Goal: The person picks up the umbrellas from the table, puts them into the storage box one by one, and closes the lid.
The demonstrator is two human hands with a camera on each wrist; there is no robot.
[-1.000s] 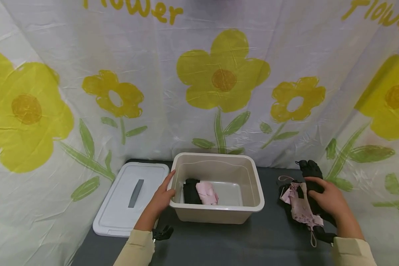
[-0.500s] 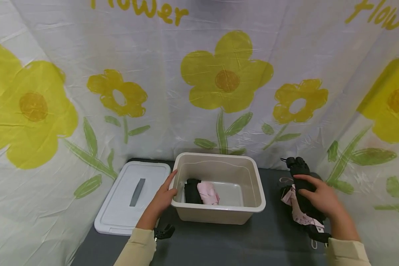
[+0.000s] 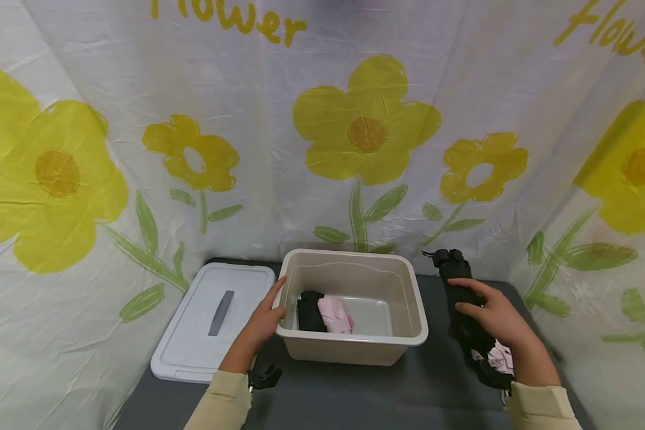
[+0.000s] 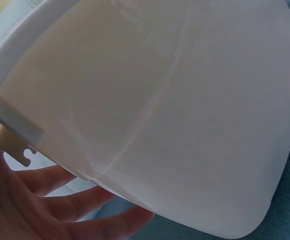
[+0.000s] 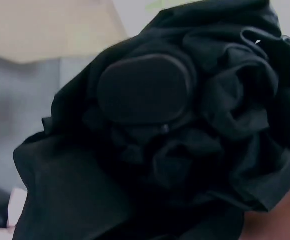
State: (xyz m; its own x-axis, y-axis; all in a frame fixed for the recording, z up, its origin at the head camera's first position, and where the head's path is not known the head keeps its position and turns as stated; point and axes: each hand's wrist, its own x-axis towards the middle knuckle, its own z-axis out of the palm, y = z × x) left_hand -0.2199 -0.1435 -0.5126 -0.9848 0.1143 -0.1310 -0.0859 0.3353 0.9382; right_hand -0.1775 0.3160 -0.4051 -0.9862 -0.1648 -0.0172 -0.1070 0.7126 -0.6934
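Observation:
My right hand [image 3: 491,316] grips a black folded umbrella [image 3: 462,304], its loose canopy bunched under the fingers. The right wrist view shows the umbrella's oval end cap [image 5: 145,89] amid dark fabric folds. Partly hidden below that hand lies a pink patterned umbrella [image 3: 501,357]. My left hand [image 3: 260,319] rests against the left rim of a beige plastic bin [image 3: 349,348]; its fingers [image 4: 75,202] stretch along the outer wall, fairly straight. Inside the bin, a black folded bundle [image 3: 310,313] and a pink one [image 3: 335,314] lie side by side at the left.
A white lid [image 3: 193,334] with a grey handle lies left of the bin, partly under my left forearm. Behind the dark table [image 3: 355,394] hangs a white curtain [image 3: 269,89] with yellow flowers, close to the bin's back edge.
My right hand has moved left toward the bin with the black umbrella, which now covers most of the pink umbrella. The left hand stays at the bin's rim.

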